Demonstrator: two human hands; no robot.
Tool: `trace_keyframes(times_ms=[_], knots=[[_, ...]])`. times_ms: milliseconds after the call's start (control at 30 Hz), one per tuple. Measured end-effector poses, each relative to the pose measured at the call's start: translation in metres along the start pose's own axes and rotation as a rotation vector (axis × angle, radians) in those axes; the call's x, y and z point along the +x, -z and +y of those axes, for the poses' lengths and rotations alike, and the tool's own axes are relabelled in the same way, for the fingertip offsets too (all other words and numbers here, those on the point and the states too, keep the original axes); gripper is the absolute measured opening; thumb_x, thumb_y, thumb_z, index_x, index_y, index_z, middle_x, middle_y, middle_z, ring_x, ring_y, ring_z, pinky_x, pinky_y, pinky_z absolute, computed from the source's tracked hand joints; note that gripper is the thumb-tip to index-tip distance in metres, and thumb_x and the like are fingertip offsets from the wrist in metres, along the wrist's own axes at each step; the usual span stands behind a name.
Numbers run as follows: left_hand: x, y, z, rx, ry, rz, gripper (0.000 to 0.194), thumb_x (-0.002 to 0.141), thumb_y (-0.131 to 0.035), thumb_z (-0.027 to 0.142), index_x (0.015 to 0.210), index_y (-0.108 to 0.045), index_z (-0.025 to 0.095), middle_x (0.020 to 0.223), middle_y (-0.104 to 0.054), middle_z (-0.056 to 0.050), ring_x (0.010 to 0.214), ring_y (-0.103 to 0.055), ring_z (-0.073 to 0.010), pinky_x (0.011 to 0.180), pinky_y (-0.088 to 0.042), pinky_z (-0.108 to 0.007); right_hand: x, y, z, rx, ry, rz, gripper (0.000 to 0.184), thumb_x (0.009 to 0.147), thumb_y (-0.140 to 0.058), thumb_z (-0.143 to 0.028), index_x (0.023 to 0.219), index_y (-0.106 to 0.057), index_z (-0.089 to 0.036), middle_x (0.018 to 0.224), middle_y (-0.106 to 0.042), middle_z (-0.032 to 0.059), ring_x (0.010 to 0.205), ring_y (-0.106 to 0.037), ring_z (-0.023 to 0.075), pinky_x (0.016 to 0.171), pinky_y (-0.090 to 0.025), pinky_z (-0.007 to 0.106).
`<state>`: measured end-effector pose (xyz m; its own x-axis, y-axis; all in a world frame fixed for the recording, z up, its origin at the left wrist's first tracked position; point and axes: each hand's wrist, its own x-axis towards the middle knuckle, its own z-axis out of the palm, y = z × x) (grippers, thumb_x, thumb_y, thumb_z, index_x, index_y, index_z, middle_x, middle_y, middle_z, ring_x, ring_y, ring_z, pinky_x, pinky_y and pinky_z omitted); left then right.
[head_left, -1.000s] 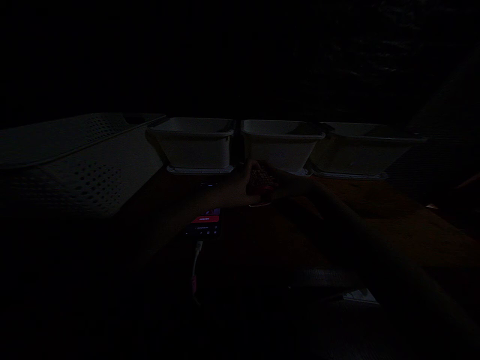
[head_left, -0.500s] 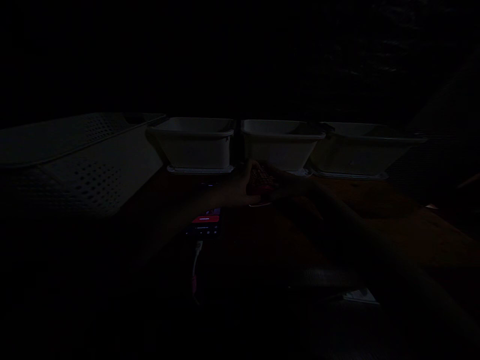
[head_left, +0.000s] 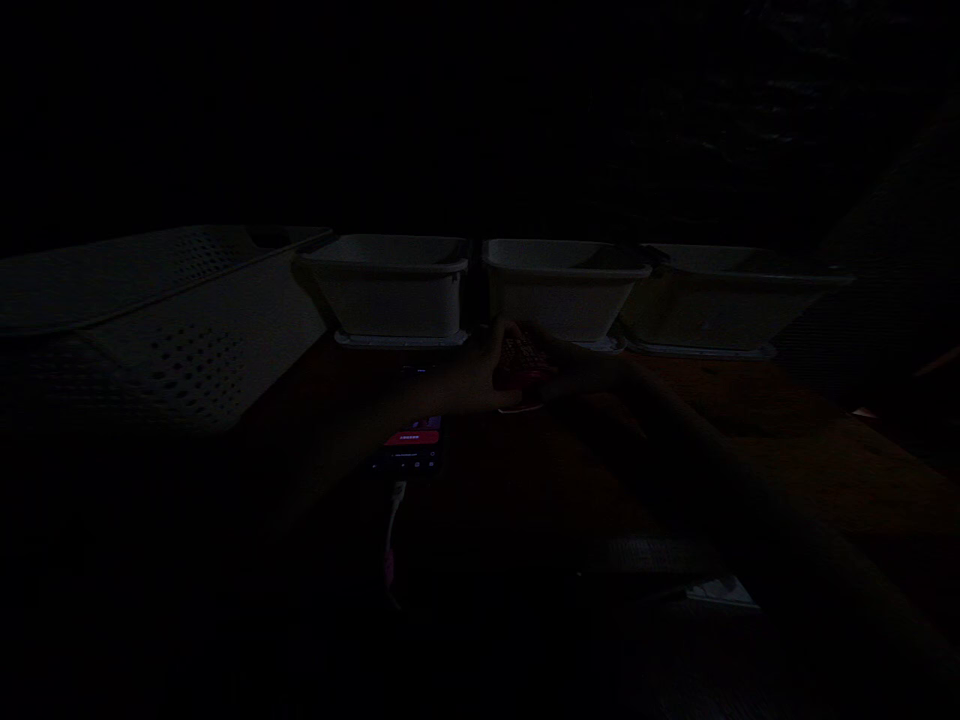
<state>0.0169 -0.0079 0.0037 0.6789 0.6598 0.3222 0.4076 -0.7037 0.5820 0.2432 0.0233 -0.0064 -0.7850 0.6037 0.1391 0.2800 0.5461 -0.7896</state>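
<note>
The scene is very dark. Near the middle of the table, a small dark red object (head_left: 523, 365) with rows of markings on its face sits between my two hands; its kind cannot be made out. My left hand (head_left: 480, 378) curls round its left side, thumb and fingers closed against it. On its right side, my right hand (head_left: 581, 372) is in contact with it, though the fingers are mostly lost in shadow. Beneath my left forearm lies a phone (head_left: 412, 450) with its screen lit, and a white cable (head_left: 391, 515) is plugged into its near end.
Three pale bins stand in a row behind my hands: a left bin (head_left: 397, 300), a middle bin (head_left: 570, 300) and a right bin (head_left: 697, 312). A large perforated basket (head_left: 277, 320) is at the left. A pale flat item (head_left: 722, 592) lies near the front right.
</note>
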Motion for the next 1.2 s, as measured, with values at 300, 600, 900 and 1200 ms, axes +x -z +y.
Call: trace_keyframes(times_ms=[300,600,900,1200], knots=[[0.0003,-0.0001,0.0005,0.001,-0.004,-0.002,0.075,0.073,-0.073,0.038,0.131,-0.03,0.018,0.137,-0.05,-0.021,0.124,-0.055,-0.03,0.102,-0.046,-0.048,0.0009,-0.0004,-0.001,0.009,0.005,-0.002,0.118,0.066,-0.082,-0.041,0.156,-0.008,-0.019,0.159,-0.026,0.0193,0.147,-0.031,0.0314,0.119,-0.03,0.049],[-0.0007,-0.0006,0.0013,0.011,-0.001,0.002,0.077,0.074,-0.073,0.037,0.134,-0.028,0.017,0.136,-0.051,-0.02,0.123,-0.056,-0.0299,0.102,-0.047,-0.05,0.0011,-0.0016,-0.001,0.012,0.003,0.01,0.12,0.066,-0.083,-0.042,0.157,-0.007,-0.019,0.159,-0.025,0.0188,0.147,-0.03,0.0316,0.119,-0.029,0.05],[0.0008,-0.001,-0.0008,0.024,0.004,0.012,0.078,0.073,-0.074,0.042,0.132,-0.028,0.017,0.138,-0.049,-0.022,0.126,-0.053,-0.0321,0.102,-0.046,-0.05,0.0008,-0.0004,-0.0018,-0.003,-0.004,0.015,0.12,0.065,-0.082,-0.043,0.156,-0.007,-0.02,0.158,-0.028,0.0179,0.147,-0.031,0.0311,0.12,-0.029,0.049],[0.0004,-0.0012,-0.0015,0.004,-0.019,0.019,0.072,0.073,-0.074,0.039,0.127,-0.031,0.019,0.13,-0.054,-0.018,0.118,-0.058,-0.0296,0.098,-0.049,-0.048,0.0009,-0.0001,0.0006,0.027,-0.011,0.0,0.119,0.065,-0.083,-0.044,0.157,-0.009,-0.024,0.158,-0.029,0.0165,0.146,-0.032,0.0307,0.12,-0.028,0.05]])
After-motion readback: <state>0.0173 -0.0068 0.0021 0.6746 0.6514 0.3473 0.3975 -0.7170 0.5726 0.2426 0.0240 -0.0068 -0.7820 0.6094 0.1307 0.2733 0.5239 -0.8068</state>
